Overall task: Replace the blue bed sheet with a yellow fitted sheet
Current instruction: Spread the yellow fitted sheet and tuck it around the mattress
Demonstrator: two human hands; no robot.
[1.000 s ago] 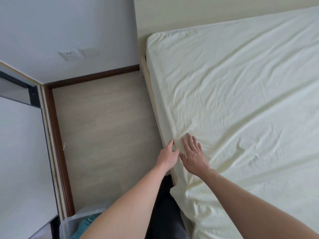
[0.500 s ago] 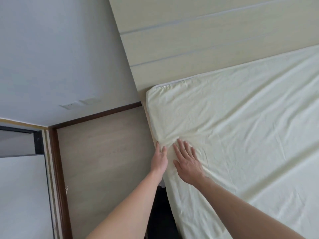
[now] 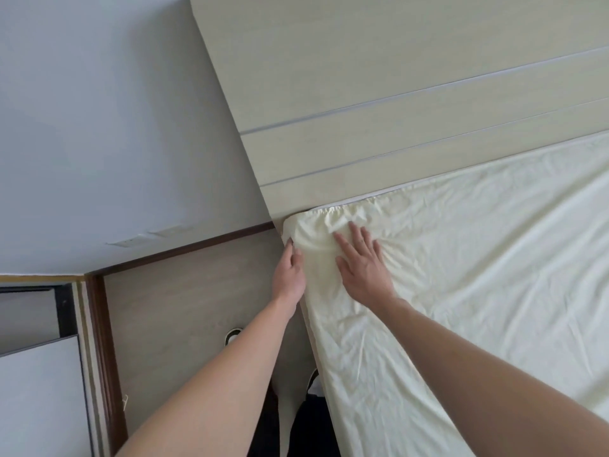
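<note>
A pale yellow fitted sheet point(image 3: 478, 258) covers the mattress, wrinkled, with its gathered elastic edge at the head corner point(image 3: 329, 214). My right hand point(image 3: 362, 265) lies flat on the sheet near that corner, fingers straight and spread, pressing the fabric. My left hand point(image 3: 290, 275) is at the mattress's side edge just below the corner, fingers extended against the sheet's side; its fingertips are partly hidden by the edge. No blue sheet is in view.
A light wooden headboard point(image 3: 395, 110) runs along the bed's head. Pale wood floor point(image 3: 184, 308) lies left of the bed, bounded by a dark skirting board point(image 3: 184, 252) and grey wall. My feet in slippers point(image 3: 234, 334) stand by the bed.
Both hands have slid along the mattress's side edge toward the headboard and now sit at the head corner. The view has tilted up, showing more of the headboard.
</note>
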